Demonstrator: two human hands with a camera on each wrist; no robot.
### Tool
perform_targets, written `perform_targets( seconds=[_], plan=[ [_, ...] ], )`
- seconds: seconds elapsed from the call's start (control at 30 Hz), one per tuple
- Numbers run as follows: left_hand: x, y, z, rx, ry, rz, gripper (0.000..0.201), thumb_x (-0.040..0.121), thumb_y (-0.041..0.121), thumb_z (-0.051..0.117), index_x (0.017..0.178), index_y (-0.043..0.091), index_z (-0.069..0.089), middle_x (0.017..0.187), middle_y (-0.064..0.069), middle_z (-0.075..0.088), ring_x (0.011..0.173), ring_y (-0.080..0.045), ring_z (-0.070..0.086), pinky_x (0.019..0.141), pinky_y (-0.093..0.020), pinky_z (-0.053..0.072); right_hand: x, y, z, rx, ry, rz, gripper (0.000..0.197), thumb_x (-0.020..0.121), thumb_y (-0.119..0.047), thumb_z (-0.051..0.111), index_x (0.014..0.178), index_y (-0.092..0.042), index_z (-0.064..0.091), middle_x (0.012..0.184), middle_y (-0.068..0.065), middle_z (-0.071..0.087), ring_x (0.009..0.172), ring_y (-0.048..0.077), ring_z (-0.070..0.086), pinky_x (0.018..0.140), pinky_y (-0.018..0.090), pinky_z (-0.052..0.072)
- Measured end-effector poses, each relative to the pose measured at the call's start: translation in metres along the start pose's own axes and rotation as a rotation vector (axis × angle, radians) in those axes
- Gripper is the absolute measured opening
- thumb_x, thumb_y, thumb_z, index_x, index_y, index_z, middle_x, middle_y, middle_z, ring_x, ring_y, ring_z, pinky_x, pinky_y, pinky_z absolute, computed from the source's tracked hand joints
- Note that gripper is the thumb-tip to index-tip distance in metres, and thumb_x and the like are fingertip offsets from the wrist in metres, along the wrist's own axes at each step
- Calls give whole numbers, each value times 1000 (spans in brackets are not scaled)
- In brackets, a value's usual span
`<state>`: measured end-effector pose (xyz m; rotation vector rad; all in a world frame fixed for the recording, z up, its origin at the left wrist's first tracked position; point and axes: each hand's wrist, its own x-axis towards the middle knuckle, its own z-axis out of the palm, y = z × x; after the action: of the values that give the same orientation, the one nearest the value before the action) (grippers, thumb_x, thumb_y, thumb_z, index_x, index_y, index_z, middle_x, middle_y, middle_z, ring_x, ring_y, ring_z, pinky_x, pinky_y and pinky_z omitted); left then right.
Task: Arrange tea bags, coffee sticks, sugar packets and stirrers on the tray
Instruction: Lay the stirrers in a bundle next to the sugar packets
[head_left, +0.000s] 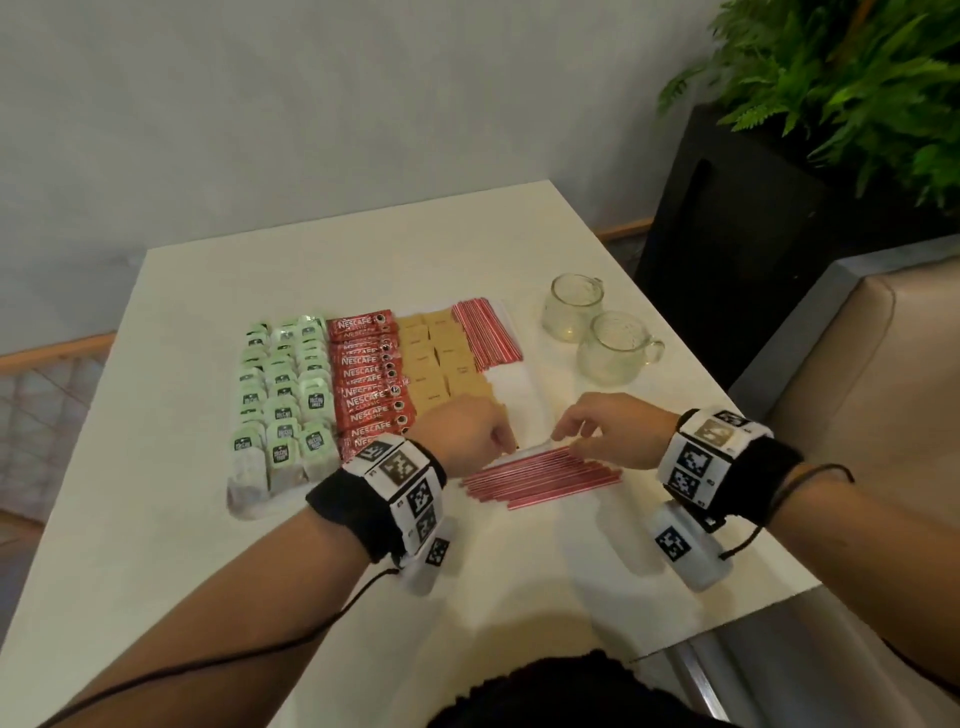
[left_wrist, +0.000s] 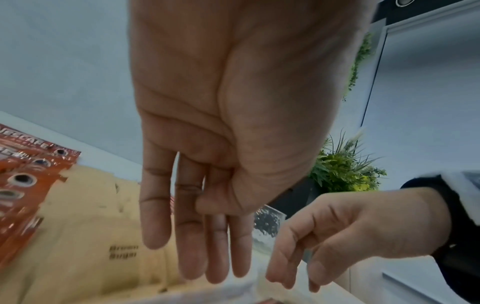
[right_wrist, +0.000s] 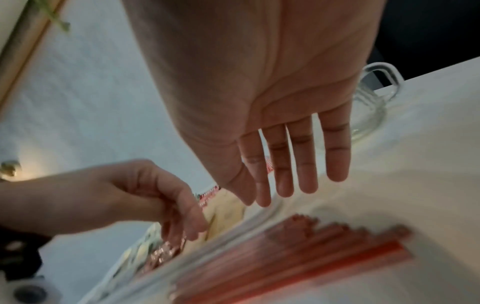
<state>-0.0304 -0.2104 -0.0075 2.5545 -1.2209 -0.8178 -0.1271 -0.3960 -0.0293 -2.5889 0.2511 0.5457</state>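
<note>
A pale tray (head_left: 522, 400) holds rows of green tea bags (head_left: 283, 395), red coffee sticks (head_left: 369, 379), brown sugar packets (head_left: 441, 364) and a bunch of red stirrers (head_left: 485, 335) at its far right. A second bunch of red stirrers (head_left: 540, 478) lies crosswise at the tray's near edge. My left hand (head_left: 488, 441) hovers at this bunch's left end and my right hand (head_left: 582, 431) over its middle. The left wrist view shows the left fingers (left_wrist: 192, 236) straight and holding nothing. In the right wrist view the right fingers (right_wrist: 285, 164) are straight above the stirrers (right_wrist: 298, 257).
Two empty glass cups (head_left: 574, 306) (head_left: 615, 348) stand on the white table (head_left: 182, 519) right of the tray. A black planter (head_left: 727, 234) with green plants stands beyond the table's right edge, and a beige seat (head_left: 857, 364) is at the right.
</note>
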Motion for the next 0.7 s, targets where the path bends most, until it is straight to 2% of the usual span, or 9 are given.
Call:
perform_targets(
  seconds=[0.1,0.23,0.27,0.33,0.4,0.43,0.5,0.57,0.7],
  plan=[
    [-5,2,15,50,-18,-15,29,96,15,51,111,24,74,115,6,70,102,-15,64,90,-34,54,-2,5,17,-82,23,29,37,90,-30,62,127,-25,55,112,-3,52,95,12,52,87,24,43],
    [-4,8,33,166,-65,-49,33,96,17,48,122,23,67,111,3,69,97,-17,63,74,-28,50,-11,8,30,-103,65,35,32,89,-32,61,120,-26,57,119,1,49,96,14,51,86,26,43],
    [-3,10,35,194,-51,-63,31,96,19,48,121,22,67,109,2,68,95,-18,63,71,-28,48,-14,10,33,-87,77,28,38,87,-36,63,123,-26,56,122,0,46,98,14,51,88,26,43],
    [-2,14,38,254,1,-82,27,96,27,50,115,20,67,106,1,65,92,-19,62,67,-30,45,-19,13,38,-28,105,-12,63,79,-48,70,133,-24,48,126,-3,41,106,14,49,94,29,44],
    [1,16,43,340,35,-62,35,93,44,53,112,19,66,106,0,61,93,-20,60,69,-33,49,-21,13,42,-45,101,-71,82,69,-58,74,138,-25,43,127,-6,41,113,12,46,99,30,43],
    [2,17,46,390,30,-54,42,89,53,56,112,18,65,105,-1,59,94,-20,59,71,-34,49,-20,13,44,-99,92,-92,85,66,-61,74,138,-27,43,126,-8,42,113,11,44,99,31,43],
    [2,23,51,494,9,-59,50,83,59,62,111,18,62,106,-2,57,98,-22,57,73,-33,45,-19,13,48,-187,92,-107,83,65,-63,74,135,-29,45,123,-9,44,110,11,42,95,32,44],
    [2,29,53,559,11,-47,48,83,54,65,111,16,61,105,-3,56,100,-23,55,75,-34,41,-19,13,49,-185,113,-99,75,68,-59,74,131,-29,48,120,-11,45,108,10,43,91,31,45],
    [0,40,50,568,33,-16,25,88,38,66,94,13,63,89,-1,59,82,-22,56,65,-33,45,-17,10,48,-150,122,-91,48,76,-44,75,120,-30,62,109,-9,50,100,11,50,82,27,44]
  ],
)
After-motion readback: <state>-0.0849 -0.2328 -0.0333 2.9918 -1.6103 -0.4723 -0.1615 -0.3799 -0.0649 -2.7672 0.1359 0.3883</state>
